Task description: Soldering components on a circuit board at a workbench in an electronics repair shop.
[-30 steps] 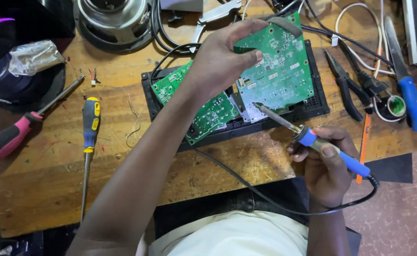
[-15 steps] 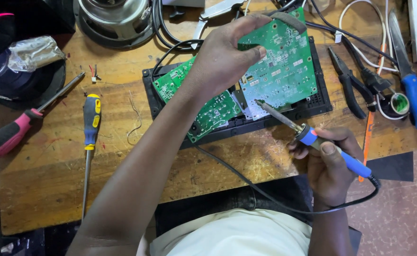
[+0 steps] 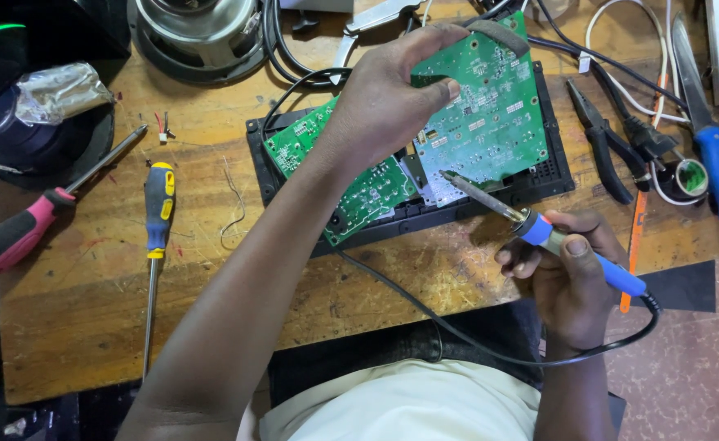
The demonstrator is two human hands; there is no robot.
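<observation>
My left hand (image 3: 384,98) grips the upper edge of a green circuit board (image 3: 490,122) and holds it tilted above a black plastic housing (image 3: 551,175) on the wooden workbench (image 3: 82,327). A second green board (image 3: 367,192) lies lower in the housing. My right hand (image 3: 567,278) holds a soldering iron with a blue handle (image 3: 588,261). Its metal tip points up-left and touches the lower edge of the tilted board. The iron's black cord loops down over my lap.
A yellow-and-black screwdriver (image 3: 158,229) and a pink-handled screwdriver (image 3: 16,233) lie at the left. Black pliers (image 3: 604,147), a blue-handled tool (image 3: 714,159), a tape roll (image 3: 690,175) and white cables sit at the right. A speaker driver (image 3: 200,28) stands at the back.
The soldering iron's tip has crept slightly up-left along the board's lower edge. My left hand keeps the same hold on the board.
</observation>
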